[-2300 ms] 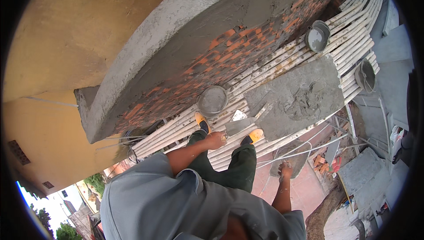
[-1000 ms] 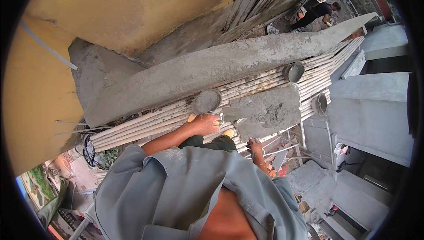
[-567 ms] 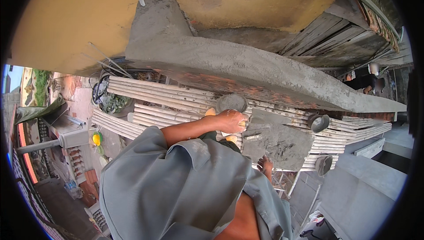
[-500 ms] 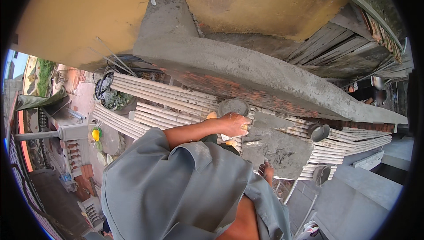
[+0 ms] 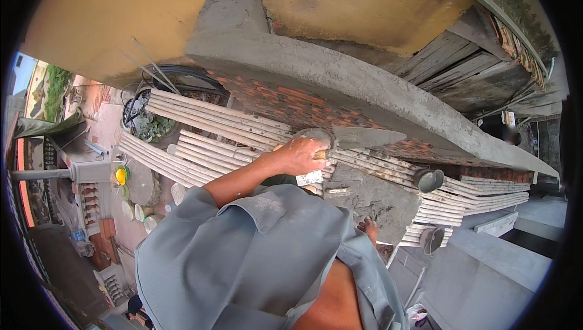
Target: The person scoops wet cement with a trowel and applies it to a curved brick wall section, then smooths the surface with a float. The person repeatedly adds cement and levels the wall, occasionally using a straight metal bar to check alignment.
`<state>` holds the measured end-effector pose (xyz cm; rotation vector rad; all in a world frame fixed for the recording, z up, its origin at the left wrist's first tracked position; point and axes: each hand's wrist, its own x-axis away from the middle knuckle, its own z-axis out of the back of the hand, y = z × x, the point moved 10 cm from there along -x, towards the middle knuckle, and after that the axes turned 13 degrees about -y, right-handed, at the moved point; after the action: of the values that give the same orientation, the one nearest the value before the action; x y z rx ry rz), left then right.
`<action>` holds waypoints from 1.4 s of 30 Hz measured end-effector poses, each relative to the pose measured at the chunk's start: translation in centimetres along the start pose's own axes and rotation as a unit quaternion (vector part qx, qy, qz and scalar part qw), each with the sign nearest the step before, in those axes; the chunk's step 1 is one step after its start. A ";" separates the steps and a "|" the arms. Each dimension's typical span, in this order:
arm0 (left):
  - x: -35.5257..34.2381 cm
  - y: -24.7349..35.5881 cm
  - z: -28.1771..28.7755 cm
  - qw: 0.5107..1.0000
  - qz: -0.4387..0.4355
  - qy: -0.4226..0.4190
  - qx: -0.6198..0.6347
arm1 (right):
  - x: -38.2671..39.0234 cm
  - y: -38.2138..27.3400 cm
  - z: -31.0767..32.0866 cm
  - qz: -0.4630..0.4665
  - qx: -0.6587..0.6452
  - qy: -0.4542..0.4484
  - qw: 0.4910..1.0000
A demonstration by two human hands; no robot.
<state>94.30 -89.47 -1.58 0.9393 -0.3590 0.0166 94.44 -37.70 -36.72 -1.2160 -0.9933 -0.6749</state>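
Note:
My left hand (image 5: 305, 155) is wrapped round the wooden handle of a trowel (image 5: 371, 137). Its long grey blade points right, in front of the exposed red brick face (image 5: 285, 100) of a low wall. Behind that hand a round grey mortar pan (image 5: 314, 132) is partly hidden. On the near side lies a flat board (image 5: 401, 199) spread with wet grey mortar. My right hand (image 5: 367, 227) is at the board's near edge, its fingers curled; what they grip, if anything, is hidden. My grey sleeves and shirt fill the foreground.
Pale poles (image 5: 225, 122) form a slatted platform beneath the board. Two dark buckets, one far (image 5: 429, 180) and one near (image 5: 432, 240), stand at its right. A grey plastered ledge (image 5: 340, 66) crosses above the brick. Black hoses (image 5: 182, 78) and a leafy plant (image 5: 152, 123) are left.
My left hand has lifted the trowel from over the mortar board, up and left toward the brick face. My right hand stays at the board's near edge. The view has shifted slightly.

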 end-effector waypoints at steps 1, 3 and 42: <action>0.5 -0.5 1.5 1.000 0.003 0.016 0.005 | 0.4 0.3 -0.6 -0.005 -0.011 -0.003 1.000; 1.9 -1.5 4.7 0.999 0.021 0.045 0.013 | 1.6 0.3 -1.1 -0.013 -0.013 0.032 0.999; 14.7 -34.7 43.3 0.824 0.371 0.412 -0.118 | 2.4 -3.3 -14.9 -0.044 0.083 0.001 0.996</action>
<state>101.24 -146.39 -1.11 0.4227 0.1097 1.0489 96.49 -52.72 -33.68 -1.0313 -1.0842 -0.6482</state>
